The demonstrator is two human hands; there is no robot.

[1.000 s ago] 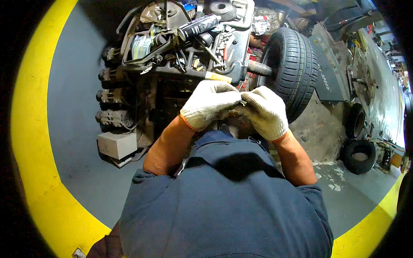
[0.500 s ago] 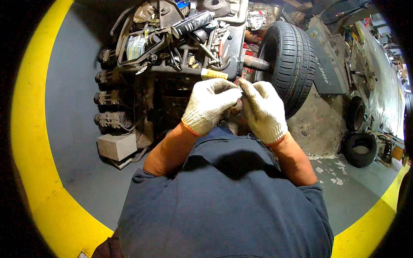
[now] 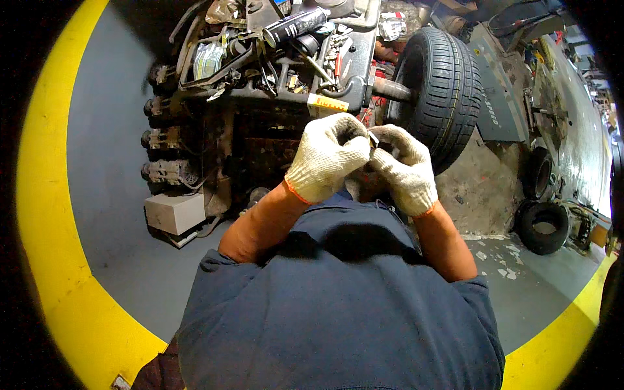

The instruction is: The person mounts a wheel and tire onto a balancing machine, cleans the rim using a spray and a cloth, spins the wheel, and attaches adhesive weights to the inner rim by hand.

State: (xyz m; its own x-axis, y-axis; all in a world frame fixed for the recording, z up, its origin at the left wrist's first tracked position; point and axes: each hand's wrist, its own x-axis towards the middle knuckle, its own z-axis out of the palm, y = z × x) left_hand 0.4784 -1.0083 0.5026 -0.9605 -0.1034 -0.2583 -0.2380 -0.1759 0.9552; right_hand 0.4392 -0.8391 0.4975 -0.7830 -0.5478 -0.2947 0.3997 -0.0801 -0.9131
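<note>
Both my hands wear off-white knitted work gloves with orange cuffs and meet in front of my chest. My left hand (image 3: 328,156) has thumb and fingers pinched together. My right hand (image 3: 409,170) faces it, with its fingertips curled inward. Between the two sets of fingertips shows a small silvery-grey piece (image 3: 373,140), which both hands seem to grip; it is too small to name. Just beyond them, to the right, a black tyre (image 3: 450,97) sits upright on a thick metal shaft (image 3: 394,90) that comes out of the machine.
The machine's top tray (image 3: 364,62) holds a black spray can (image 3: 296,27), a red-handled tool (image 3: 338,65) and several small metal pieces. A yellow label (image 3: 328,103) marks its front edge. A white box (image 3: 175,213) stands low at left. Two tyres (image 3: 543,227) lie at far right.
Both hands have shifted slightly right, and the small silvery piece shows more plainly between the fingertips. The right hand's fingers have curled further in. The view has shifted a little.
</note>
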